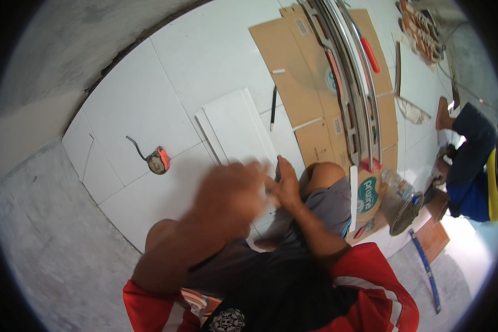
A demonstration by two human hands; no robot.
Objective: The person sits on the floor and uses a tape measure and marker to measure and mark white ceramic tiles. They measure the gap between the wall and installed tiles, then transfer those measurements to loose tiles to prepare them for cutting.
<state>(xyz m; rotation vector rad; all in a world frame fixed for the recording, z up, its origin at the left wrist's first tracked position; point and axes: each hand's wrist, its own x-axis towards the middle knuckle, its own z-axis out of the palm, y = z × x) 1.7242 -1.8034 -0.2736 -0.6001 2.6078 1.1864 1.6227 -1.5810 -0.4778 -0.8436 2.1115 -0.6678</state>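
My left hand (235, 191) is smeared by motion above the near end of the white tiles, so its fingers cannot be made out. Close on its right is my right hand (285, 187), partly blurred, one finger stretched up and another pointing left. Nothing shows in it, and whether the two hands touch is unclear. Beyond them, a white tile (239, 124) lies on the floor with a narrower strip along its left edge. A dark pencil-like stick (274, 105) rests to the tile's right. An orange and black tape measure (159, 160) sits to the left.
A long metal tile cutter (345, 77) with a red handle (370, 54) stands on flattened cardboard (293, 72). A clear plastic bottle (398, 185) is at the right. Another person (475, 160) crouches beyond it. A blue bar (426, 271) lies at the lower right.
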